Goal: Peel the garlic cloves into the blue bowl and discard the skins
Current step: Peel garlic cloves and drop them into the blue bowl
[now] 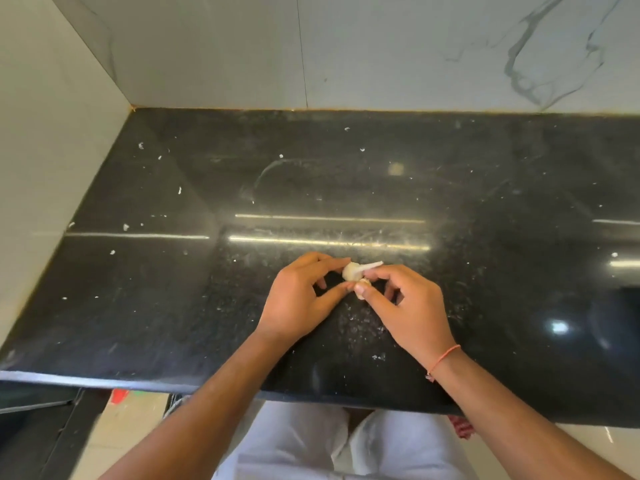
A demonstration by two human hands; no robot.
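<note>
Black bench [346,188] lies flat and open from the front edge to the back wall [381,50]; only small white skin flecks [360,323] scattered on it, too thin to block anything. Side wall [52,133] closes the left end and meets the back wall in a corner, so no passage that way. Right side of the bench runs out of frame, unblocked as far as visible. Both hands, left hand [298,299] and right hand [412,306], sit close together near the front middle around a garlic bulb [351,271], forearms crossing the front edge. Bench surface left, right and behind the hands is open.
</note>
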